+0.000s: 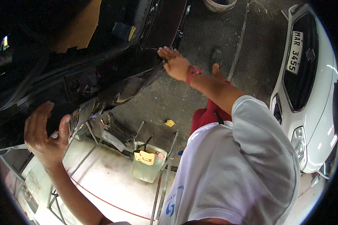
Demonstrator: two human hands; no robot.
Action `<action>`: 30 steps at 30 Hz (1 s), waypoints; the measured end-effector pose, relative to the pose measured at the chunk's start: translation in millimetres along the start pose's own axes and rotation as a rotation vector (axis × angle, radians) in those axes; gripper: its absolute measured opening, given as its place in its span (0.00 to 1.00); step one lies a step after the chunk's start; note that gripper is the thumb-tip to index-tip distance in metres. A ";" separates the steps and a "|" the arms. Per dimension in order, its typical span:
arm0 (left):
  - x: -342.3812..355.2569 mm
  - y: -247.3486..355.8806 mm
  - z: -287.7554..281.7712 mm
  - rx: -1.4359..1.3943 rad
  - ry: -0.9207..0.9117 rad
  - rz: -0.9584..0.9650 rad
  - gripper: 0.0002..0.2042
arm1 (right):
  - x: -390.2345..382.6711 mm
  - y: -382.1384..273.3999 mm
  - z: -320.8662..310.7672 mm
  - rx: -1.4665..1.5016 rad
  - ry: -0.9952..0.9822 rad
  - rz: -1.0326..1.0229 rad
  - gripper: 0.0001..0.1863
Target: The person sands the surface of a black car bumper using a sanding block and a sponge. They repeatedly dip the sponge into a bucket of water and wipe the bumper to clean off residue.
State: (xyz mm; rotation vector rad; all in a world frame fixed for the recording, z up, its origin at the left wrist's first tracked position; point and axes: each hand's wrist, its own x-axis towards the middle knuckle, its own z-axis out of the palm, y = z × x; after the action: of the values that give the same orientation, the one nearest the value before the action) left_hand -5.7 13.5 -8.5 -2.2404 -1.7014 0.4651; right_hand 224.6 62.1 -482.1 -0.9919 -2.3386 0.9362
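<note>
Plainly, the bare left hand (45, 137) spreads, grip released, beside the long black car body (101, 73); whether the right hand (174, 64) grasps its right end, I cannot tell.

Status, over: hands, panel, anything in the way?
Left hand open, by the black panel, contact unclear. Right hand at the panel's edge, grip unclear. Tub nearby, apart from both hands.

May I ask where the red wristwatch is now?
In the head view, above and right of centre, the red wristwatch is worn just behind the right hand, near the dark panel.
</note>
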 end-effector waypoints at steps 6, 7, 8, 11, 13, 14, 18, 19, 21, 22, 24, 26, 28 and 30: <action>5.8 5.2 -2.8 -0.063 0.002 -0.033 0.18 | -2.5 0.4 -3.5 0.280 -0.224 0.013 0.30; 6.1 6.9 -2.5 -0.047 0.009 -0.010 0.19 | -0.4 1.0 -4.1 0.137 -0.157 0.058 0.31; 5.5 7.4 -2.2 -0.022 0.019 -0.045 0.21 | 2.5 0.9 -4.8 -0.015 -0.118 0.046 0.32; 0.0 5.4 1.1 -0.032 0.029 -0.107 0.20 | 12.4 -16.9 -9.1 -0.111 0.029 -0.075 0.27; -2.1 1.1 1.7 0.003 0.059 -0.033 0.19 | 19.0 -38.7 -19.6 -0.128 -0.109 -0.286 0.21; -1.5 0.0 1.1 0.024 0.054 -0.032 0.18 | 21.4 -49.7 -28.0 -0.070 -0.116 -0.288 0.19; 11.9 32.8 -5.4 0.123 0.136 0.019 0.19 | 12.4 -77.1 -82.2 0.764 -0.316 0.174 0.11; 16.5 53.5 -4.6 0.135 0.146 0.049 0.20 | 5.5 -78.4 -97.8 1.127 -0.214 0.331 0.10; 25.7 112.4 7.9 -0.051 0.200 -0.138 0.20 | -11.1 -74.7 -124.2 1.599 -0.116 0.465 0.09; 26.9 150.5 19.8 -0.228 0.293 -0.243 0.19 | -20.2 -71.0 -133.5 1.871 -0.068 0.468 0.10; 25.1 222.8 59.6 -1.000 0.124 -0.829 0.23 | -37.2 -61.2 -142.4 1.831 -0.100 0.595 0.11; 19.4 281.2 114.3 -1.529 0.242 -1.040 0.21 | -51.4 -50.0 -139.1 1.794 -0.098 0.500 0.13; 4.4 319.1 157.7 -1.870 0.118 -1.334 0.15 | -62.8 -40.2 -127.4 1.165 -0.112 0.578 0.16; -1.4 339.8 187.1 -1.865 -0.049 -1.397 0.14 | -71.7 -33.4 -112.9 0.884 -0.043 0.504 0.30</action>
State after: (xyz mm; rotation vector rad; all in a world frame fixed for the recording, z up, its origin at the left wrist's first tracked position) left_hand 211.1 -70.2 -319.1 -0.3810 -3.5211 -1.9579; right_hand 324.2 38.1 -390.1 -1.1435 -1.3999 1.9451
